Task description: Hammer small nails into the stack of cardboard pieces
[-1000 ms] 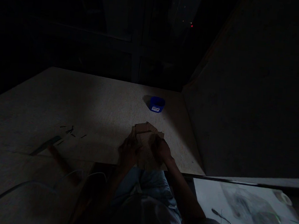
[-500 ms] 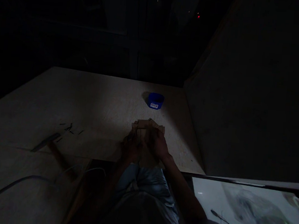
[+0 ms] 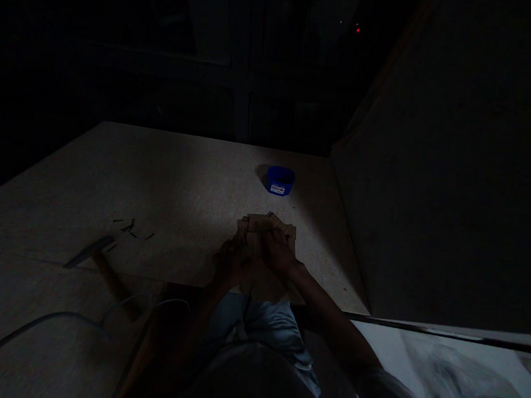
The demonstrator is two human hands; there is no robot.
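Note:
A folded brown cardboard piece [image 3: 258, 223] lies at the near edge of the table, its lower flap reaching toward my lap. Along its left side, my left hand [image 3: 231, 264] is closed on the edge, with the fingers partly lost in the dark. My right hand [image 3: 280, 252] lies over the right part of the piece, its fingers bent down onto the fold. Dim light hides the exact finger contact. Just beyond the cardboard stands a small blue container [image 3: 279, 181] with a white label.
To the left, a hammer [image 3: 112, 277] with a wooden handle lies near several loose nails [image 3: 127, 228]. A grey cable [image 3: 38, 321] curves across the lower left surface. A tall dark panel [image 3: 446, 179] bounds the table [image 3: 192, 179] on the right. A white surface [image 3: 387, 345] sits below it.
The right hand has shifted slightly lower on the cardboard and is less blurred. The whole view has moved a little, so the things appear slightly farther right.

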